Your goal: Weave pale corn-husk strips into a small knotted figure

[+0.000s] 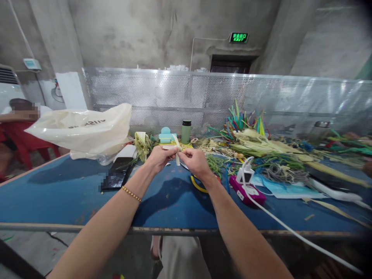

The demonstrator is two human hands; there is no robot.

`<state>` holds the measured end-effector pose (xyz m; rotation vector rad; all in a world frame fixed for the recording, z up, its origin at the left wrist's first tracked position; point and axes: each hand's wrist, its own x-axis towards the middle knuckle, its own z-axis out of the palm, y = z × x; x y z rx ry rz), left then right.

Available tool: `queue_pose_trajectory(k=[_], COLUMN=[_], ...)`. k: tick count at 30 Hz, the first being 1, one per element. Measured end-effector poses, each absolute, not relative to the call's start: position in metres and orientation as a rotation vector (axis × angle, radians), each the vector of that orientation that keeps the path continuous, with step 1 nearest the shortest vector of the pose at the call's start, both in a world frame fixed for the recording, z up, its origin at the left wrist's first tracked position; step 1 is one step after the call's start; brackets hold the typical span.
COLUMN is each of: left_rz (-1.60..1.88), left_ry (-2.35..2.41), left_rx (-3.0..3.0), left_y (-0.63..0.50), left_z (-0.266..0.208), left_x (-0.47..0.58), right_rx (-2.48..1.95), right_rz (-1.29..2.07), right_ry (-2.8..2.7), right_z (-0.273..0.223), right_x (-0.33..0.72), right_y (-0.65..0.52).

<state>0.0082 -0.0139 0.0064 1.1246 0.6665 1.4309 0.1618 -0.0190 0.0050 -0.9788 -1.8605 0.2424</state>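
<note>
Pale strips, one lying across the other, are held up over the middle of the blue counter. Nearest the body, light trousers show below the counter's front edge, and a gold beaded bracelet circles the left wrist. Farther out, the left hand and the right hand come close together, the fingers of each pinched narrowly on the strips. Under the right hand sits a yellow curved handle, partly hidden. To its right, a white charger stands on a magenta power block, beside a light blue mask; on the left lies a dark phone. Beyond these are grey strands, green strands and pale husks. A green bottle with a black lid stands behind the hands, and a cream plastic bag slumps at left. Last come a perforated metal screen and, above it, a lit exit sign.
</note>
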Motion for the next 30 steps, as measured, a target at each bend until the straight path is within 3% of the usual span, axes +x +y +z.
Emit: queue_pose_trajectory(k=[11, 18, 21, 30], left_rz=[1.52, 1.292, 1.129, 1.021], left_ry=[0.694, 0.837, 0.897, 0.89], left_rx=[1.134, 1.495, 1.692, 1.847], left_y=[-0.013, -0.013, -0.018, -0.021], left_z=[0.01, 0.006, 0.004, 0.004], left_x=[0.004, 0.0, 0.002, 0.003], right_rx=[-0.944, -0.892, -0.876, -0.942], right_rz=[0.303, 0.147, 0.12, 0.32], right_ry=[-1.994, -1.71, -1.862, -1.902], right_z=[0.007, 0.016, 0.016, 0.01], right_x=[0.159, 0.172, 0.173, 0.168], right_y=[-0.026, -0.026, -0.024, -0.02])
